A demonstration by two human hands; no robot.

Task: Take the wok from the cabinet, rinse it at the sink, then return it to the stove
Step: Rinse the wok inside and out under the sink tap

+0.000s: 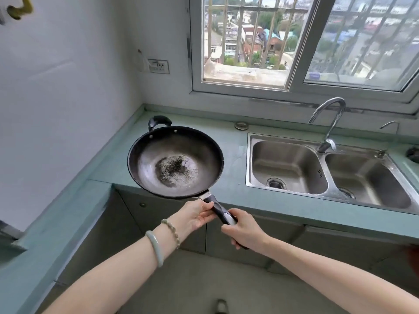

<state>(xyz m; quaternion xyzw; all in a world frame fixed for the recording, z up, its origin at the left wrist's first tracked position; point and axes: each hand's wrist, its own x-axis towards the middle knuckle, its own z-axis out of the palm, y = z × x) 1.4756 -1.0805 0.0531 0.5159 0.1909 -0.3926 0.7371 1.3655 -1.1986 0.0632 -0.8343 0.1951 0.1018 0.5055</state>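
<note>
A dark round wok (175, 162) with a worn, speckled centre hangs level over the green counter's corner. Its long black handle (221, 211) points toward me, and a small loop handle sits on its far rim. My left hand (195, 215) grips the handle close to the pan. My right hand (243, 231) holds the handle's near end. The steel double sink (322, 171) lies to the right of the wok, with a curved tap (328, 123) over the divider. No stove shows in view.
The green counter (231, 155) runs along the window wall and turns down the left wall. Grey cabinet doors (158, 211) sit shut below it. A wall socket (158, 66) is above the corner. A round metal cap (241, 125) lies behind the sink.
</note>
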